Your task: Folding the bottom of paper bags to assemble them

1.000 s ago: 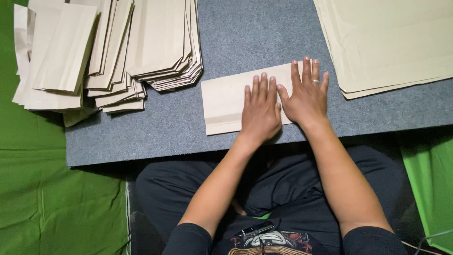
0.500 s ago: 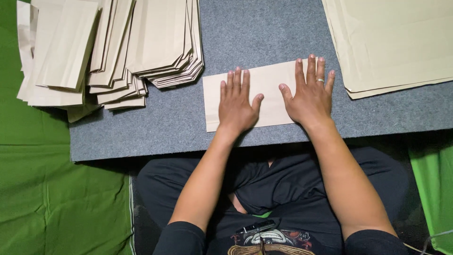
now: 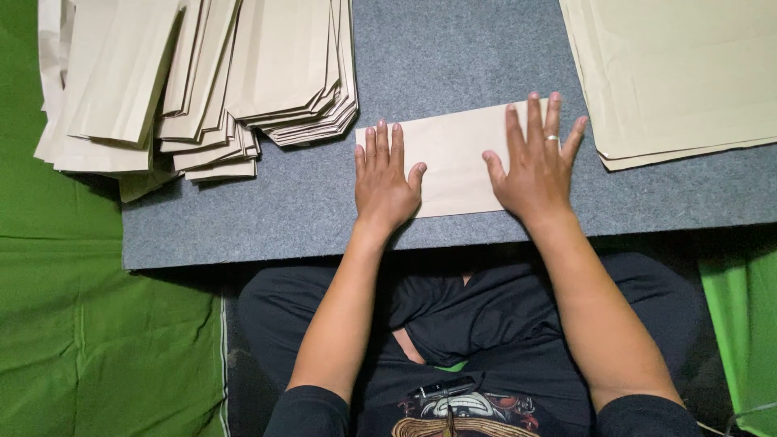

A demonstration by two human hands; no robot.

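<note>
Both hands lie flat, fingers straight and spread, gripping nothing. The left hand [image 3: 384, 184] presses the left end of a folded tan paper piece [image 3: 453, 154]; the right hand [image 3: 532, 168], wearing a ring, presses its right end. The paper lies on a grey felt mat [image 3: 283, 210] just in front of the seated person. A fanned heap of folded paper pieces [image 3: 202, 81] sits at upper left, a stack of flat paper sheets [image 3: 672, 73] at upper right, and green cloth [image 3: 81, 324] surrounds the mat. Uneven pressure from the palms would likely skew or wrinkle the paper.
</note>
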